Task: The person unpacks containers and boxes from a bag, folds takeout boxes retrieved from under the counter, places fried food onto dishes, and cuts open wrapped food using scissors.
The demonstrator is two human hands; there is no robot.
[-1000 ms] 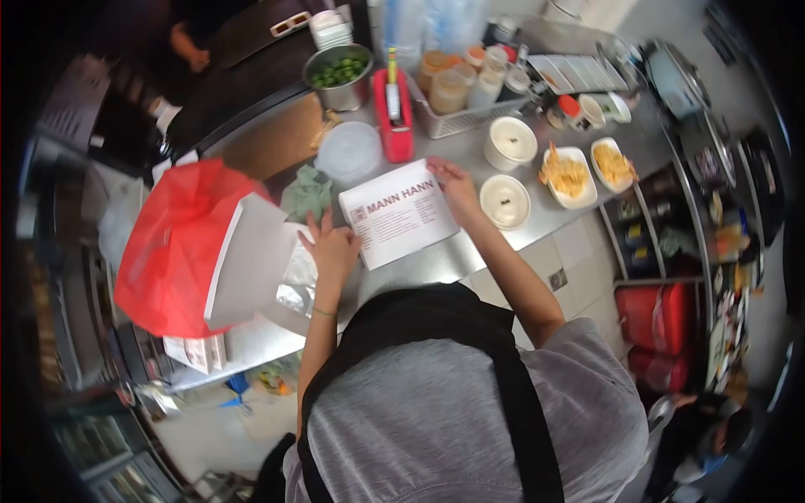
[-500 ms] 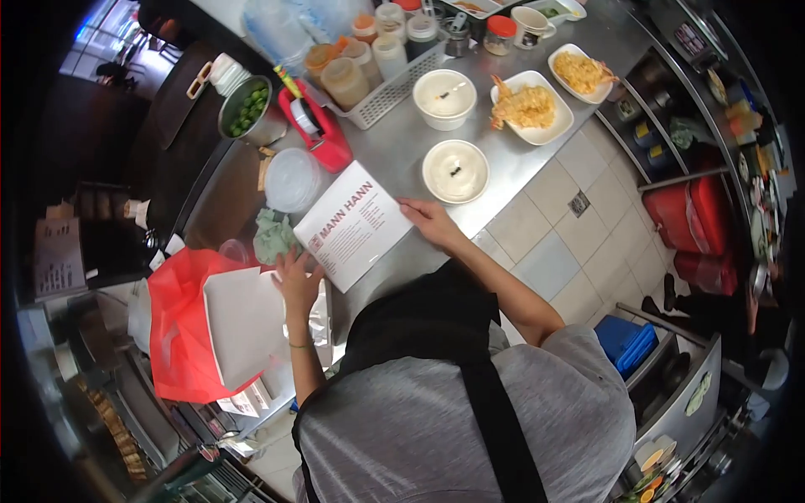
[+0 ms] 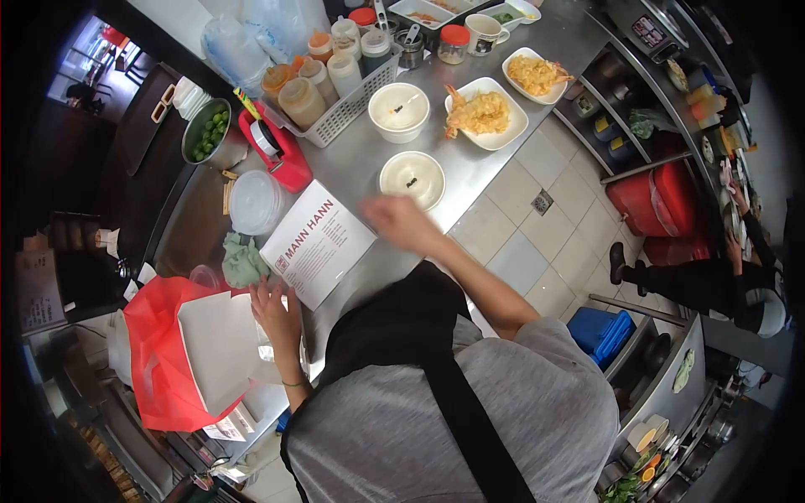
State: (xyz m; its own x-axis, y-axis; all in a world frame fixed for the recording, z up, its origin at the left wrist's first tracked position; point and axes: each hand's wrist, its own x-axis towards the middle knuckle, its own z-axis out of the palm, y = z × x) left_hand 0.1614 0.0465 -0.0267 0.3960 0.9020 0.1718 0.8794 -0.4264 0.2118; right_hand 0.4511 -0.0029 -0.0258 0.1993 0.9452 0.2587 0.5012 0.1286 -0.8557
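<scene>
Your white printed box (image 3: 314, 247) lies label up on the steel counter (image 3: 335, 168), between your hands. Your left hand (image 3: 275, 312), fingers spread, is at its left corner; contact is unclear. Your right hand (image 3: 398, 220), blurred, is just beside its right edge; whether its fingers are apart or together cannot be told. Crowding the far side: red tape dispenser (image 3: 289, 161), round plastic containers (image 3: 254, 204), green cloth (image 3: 243, 258). A red bag (image 3: 155, 352) flanks your left; a white bowl (image 3: 436, 172) stands near your right.
</scene>
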